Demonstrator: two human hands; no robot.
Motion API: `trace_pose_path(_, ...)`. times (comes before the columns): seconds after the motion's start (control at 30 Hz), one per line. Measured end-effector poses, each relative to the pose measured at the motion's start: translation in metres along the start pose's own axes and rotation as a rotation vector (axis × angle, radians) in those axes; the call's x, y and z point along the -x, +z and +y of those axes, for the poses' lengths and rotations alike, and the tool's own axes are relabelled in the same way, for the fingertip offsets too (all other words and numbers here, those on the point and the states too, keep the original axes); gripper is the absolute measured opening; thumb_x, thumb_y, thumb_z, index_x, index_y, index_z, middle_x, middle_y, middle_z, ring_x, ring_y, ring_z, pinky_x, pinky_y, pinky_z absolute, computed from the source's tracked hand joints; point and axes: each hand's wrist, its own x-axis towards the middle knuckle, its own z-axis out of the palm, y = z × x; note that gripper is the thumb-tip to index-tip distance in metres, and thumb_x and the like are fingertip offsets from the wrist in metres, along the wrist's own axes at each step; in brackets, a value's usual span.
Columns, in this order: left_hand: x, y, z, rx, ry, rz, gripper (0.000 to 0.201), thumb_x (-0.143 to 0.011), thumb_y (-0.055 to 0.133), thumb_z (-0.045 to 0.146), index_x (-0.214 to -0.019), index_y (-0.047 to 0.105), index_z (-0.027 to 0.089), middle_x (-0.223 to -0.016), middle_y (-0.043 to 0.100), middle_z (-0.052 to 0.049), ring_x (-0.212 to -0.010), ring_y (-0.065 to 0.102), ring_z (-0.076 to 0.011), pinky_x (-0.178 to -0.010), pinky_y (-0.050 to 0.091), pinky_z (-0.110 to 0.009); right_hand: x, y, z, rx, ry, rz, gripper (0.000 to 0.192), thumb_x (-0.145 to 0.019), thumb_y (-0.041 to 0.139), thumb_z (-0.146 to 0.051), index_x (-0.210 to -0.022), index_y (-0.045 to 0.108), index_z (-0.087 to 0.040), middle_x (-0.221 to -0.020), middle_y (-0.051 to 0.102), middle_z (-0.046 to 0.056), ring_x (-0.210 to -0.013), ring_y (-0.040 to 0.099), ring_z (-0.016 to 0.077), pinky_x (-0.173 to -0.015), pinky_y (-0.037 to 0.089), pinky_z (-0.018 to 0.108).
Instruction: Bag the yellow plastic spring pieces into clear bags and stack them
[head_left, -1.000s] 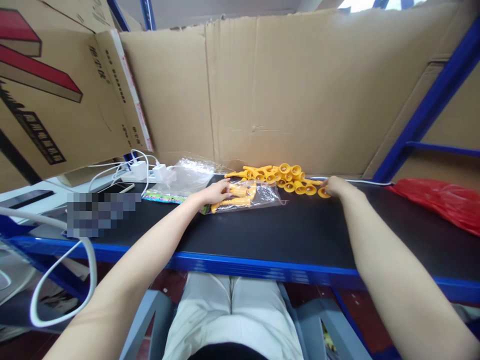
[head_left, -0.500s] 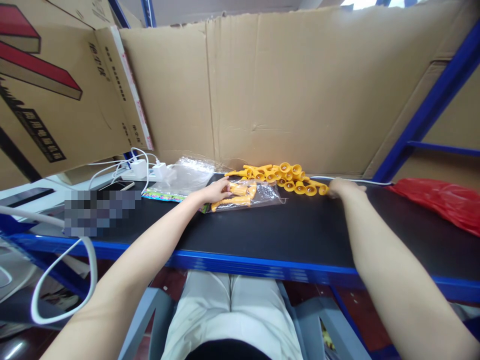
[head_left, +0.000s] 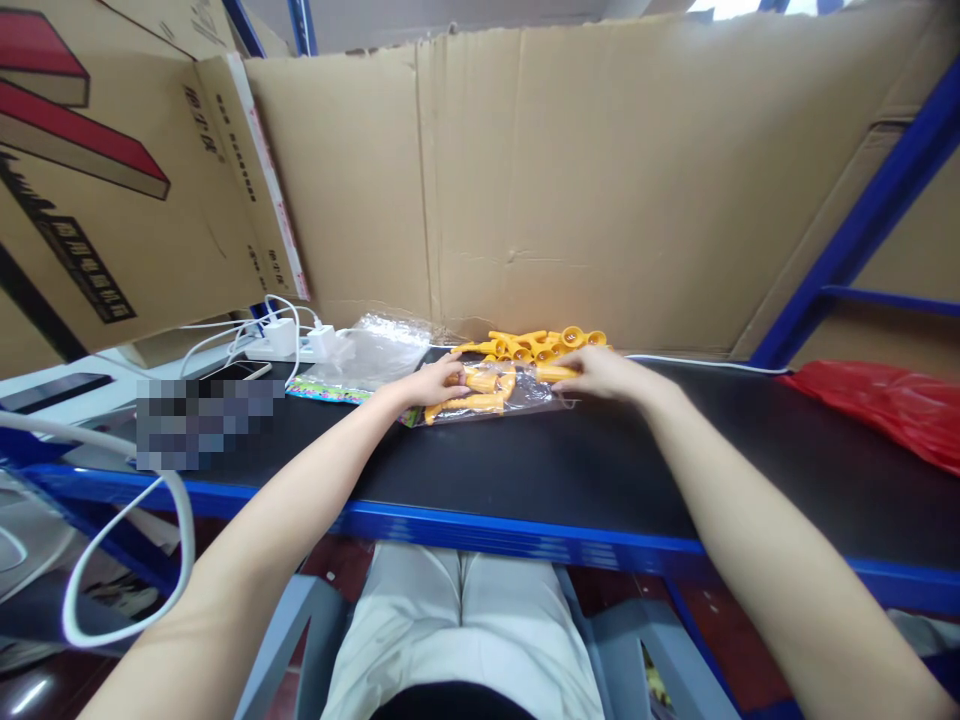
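Note:
A clear plastic bag [head_left: 525,395] with several yellow pipe-shaped plastic pieces in it lies on the black tabletop. My left hand [head_left: 439,382] is closed on the bag's left part, fingers over the film. At the bag's right end, my right hand [head_left: 592,372] grips another yellow pipe-shaped piece [head_left: 553,373], its end pointing left at the bag. Whether its tip is inside the film I cannot tell. Just behind both hands lies a pile of the same yellow pieces [head_left: 525,350], with round cup-like ends; my right hand hides part of it.
Flat clear bags with a colourful strip [head_left: 375,360] lie left of my left hand. White chargers and cables [head_left: 281,340] stand farther left. A red plastic bag [head_left: 885,405] lies at right. Cardboard [head_left: 600,190] walls the back; a blue rail [head_left: 525,530] edges the front.
My right hand has moved left from the pile's right end to the bag, now holding a yellow piece. My left hand stays on the bag, nearly unmoved.

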Motion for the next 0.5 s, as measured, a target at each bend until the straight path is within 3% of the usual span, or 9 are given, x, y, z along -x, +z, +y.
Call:
trace_pose_path(0.17, 0.002, -0.002, 0.005, -0.060, -0.017, 0.039, 0.043, -0.076, 0.044, 0.056, -0.090, 0.052, 0.017, -0.131, 0.039, -0.012, -0.126, 0.028, -0.0290, -0.098, 0.027, -0.040, -0.006, 0.023, -0.019, -0.097, -0.155, -0.099, 0.012, -0.065, 0.049, -0.019, -0.064, 0.060, -0.016, -0.056, 0.051, -0.001, -0.051, 0.041, 0.0094, -0.048, 0.029, 0.022)
trace_pose_path(0.33, -0.003, 0.000, 0.006, 0.005, -0.092, 0.077, 0.050, -0.084, 0.026, 0.053, -0.110, 0.047, 0.016, -0.130, 0.041, -0.013, -0.122, 0.035, -0.0248, -0.101, 0.026, -0.038, -0.005, 0.022, -0.026, -0.313, -0.233, -0.063, 0.020, -0.066, 0.049, -0.019, -0.078, 0.064, -0.014, -0.069, 0.059, 0.002, -0.058, 0.048, 0.0113, -0.055, 0.037, 0.022)
trace_pose_path(0.5, -0.007, 0.007, 0.004, 0.109, -0.206, 0.021, 0.059, -0.086, 0.018, 0.050, -0.131, 0.029, 0.015, -0.144, 0.022, -0.012, -0.134, 0.012, -0.0229, -0.107, 0.013, -0.038, -0.008, 0.031, -0.029, -0.373, -0.202, -0.034, 0.022, -0.069, 0.053, -0.024, -0.082, 0.066, -0.013, -0.064, 0.060, 0.002, -0.056, 0.052, 0.0124, -0.054, 0.041, 0.023)
